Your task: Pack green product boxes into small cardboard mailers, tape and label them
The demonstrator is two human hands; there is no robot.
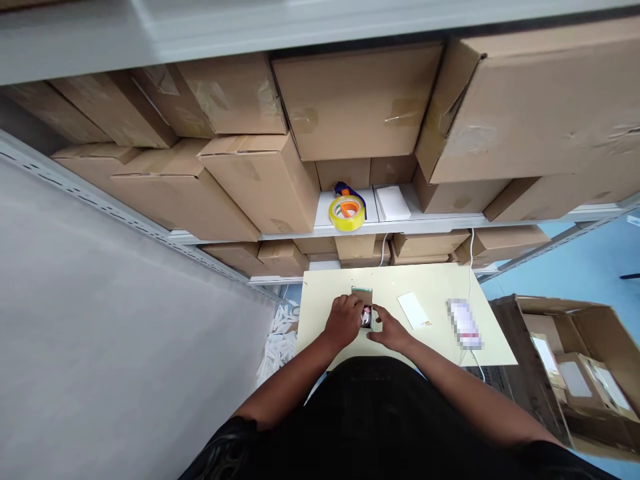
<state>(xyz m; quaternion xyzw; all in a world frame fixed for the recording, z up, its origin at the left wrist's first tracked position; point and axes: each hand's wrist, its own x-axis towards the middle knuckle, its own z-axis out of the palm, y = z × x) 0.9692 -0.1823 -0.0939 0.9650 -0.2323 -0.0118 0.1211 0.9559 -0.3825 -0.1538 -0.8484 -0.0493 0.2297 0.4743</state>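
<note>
Both my hands meet over a small open cardboard box (361,295) on a pale yellow table (440,280). My left hand (343,320) curls its fingers around the box's left side. From the right, my right hand (387,330) pinches at the small item (367,317) inside the box, which shows white and pink. What the item is I cannot make out.
A white card (413,310) and a blurred device (465,324) with a white cable lie on the table's right. A yellow tape roll (347,212) and a white packet (393,202) sit on the shelf among stacked cartons. An open carton (575,373) stands at right; white packing pieces (277,340) lie below left.
</note>
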